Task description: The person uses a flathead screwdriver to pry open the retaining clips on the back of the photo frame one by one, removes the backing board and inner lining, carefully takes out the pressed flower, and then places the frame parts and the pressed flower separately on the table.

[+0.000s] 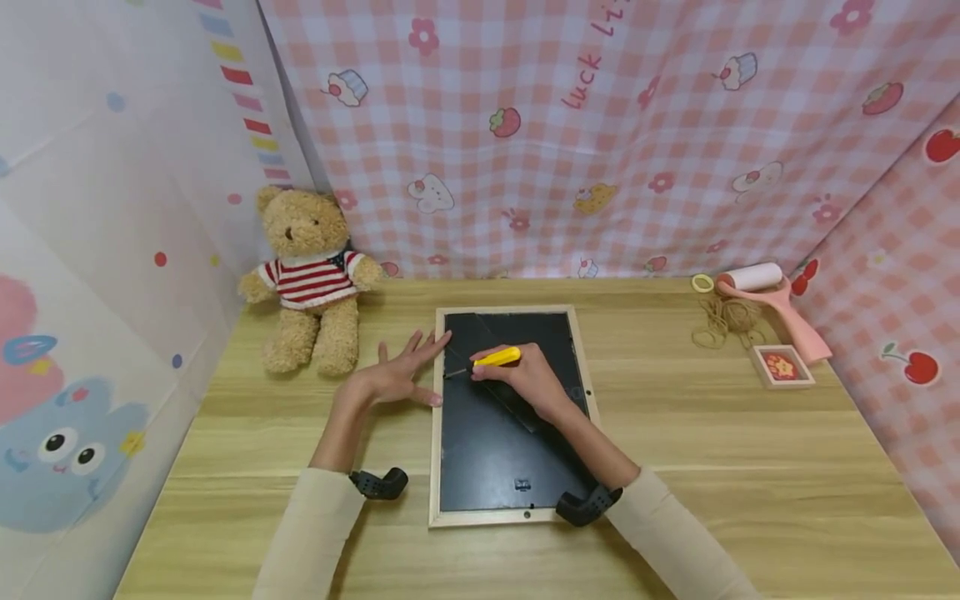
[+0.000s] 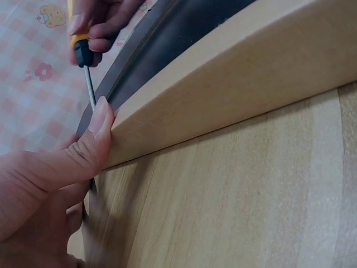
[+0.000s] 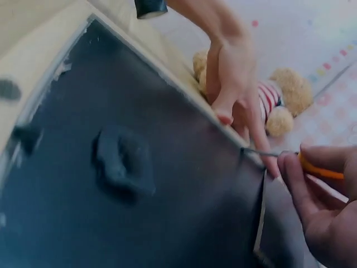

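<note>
Basically, right hand point(image 1: 528, 385) pinches yellow screwdriver point(image 1: 498, 357), tip at left inner edge of black-backed frame point(image 1: 436, 454) flat on surface point(image 1: 750, 458); left hand point(image 1: 393, 379), fingers spread, gripping nothing, touches that side, probably bracing it.

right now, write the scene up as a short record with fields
right grip: holds yellow-and-black screwdriver with metal shaft
screwdriver tip: near left edge of flat black panel
left grip: fingers spread, thumb touching pale rectangular wooden frame
frame: lies on light wood-grain table, around the panel
back left: brown plush bear in red-and-white striped shirt
</note>
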The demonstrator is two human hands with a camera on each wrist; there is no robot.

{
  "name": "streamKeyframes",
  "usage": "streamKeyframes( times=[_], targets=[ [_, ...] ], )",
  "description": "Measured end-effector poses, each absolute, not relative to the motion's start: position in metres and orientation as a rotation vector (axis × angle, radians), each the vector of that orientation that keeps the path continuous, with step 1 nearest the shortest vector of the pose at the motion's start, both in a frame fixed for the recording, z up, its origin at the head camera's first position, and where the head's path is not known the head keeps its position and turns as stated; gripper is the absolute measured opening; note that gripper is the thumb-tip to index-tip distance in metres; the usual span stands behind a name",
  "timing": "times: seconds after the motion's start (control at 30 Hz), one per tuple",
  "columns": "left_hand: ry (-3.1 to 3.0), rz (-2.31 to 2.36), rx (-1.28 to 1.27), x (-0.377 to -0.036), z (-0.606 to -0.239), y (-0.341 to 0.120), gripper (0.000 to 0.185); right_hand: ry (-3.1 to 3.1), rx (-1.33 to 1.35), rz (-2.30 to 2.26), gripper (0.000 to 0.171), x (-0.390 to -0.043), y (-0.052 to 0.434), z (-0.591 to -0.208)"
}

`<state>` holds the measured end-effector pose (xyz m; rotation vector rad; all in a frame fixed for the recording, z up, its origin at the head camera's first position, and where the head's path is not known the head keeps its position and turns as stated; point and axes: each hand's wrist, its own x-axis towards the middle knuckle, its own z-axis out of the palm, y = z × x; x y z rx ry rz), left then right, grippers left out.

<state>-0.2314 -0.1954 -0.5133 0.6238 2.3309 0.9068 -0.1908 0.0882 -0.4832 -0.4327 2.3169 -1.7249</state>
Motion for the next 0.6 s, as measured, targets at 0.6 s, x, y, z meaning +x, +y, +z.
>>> streamKeyframes(
  times=[0.6],
  targets=[
    [2.333,0.904,0.614,-0.229,-0.508,-0.193,0.125,2.638,-0.887,-1.354,0.016,-0.195,0.061,-0.452]
  ],
)
